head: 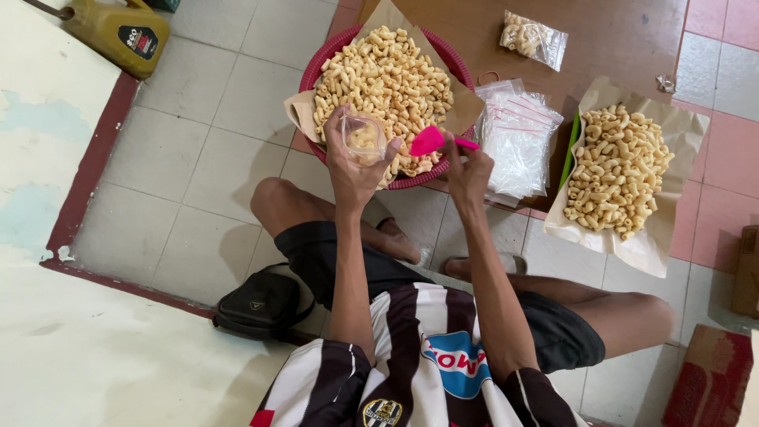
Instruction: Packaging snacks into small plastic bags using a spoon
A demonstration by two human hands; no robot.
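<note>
Person sits cross-legged on tiled floor. Left hand (353, 162) grips small clear bag (363, 139), partly filled, over red basket (316, 75) of curled snacks (385, 75). Right hand (468, 170) pinches pink scoop (432, 141) just beside bag. Stack of empty bags (516, 142) lies right of basket.

We are holding a small clear bag (364, 139), partly filled with curled snacks, upright and a pink scoop (431, 141) tilting beside it over the heaped red basket (431, 179).

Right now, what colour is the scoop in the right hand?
Bright pink: the small plastic scoop in the right hand, seen best in the head view.
</note>
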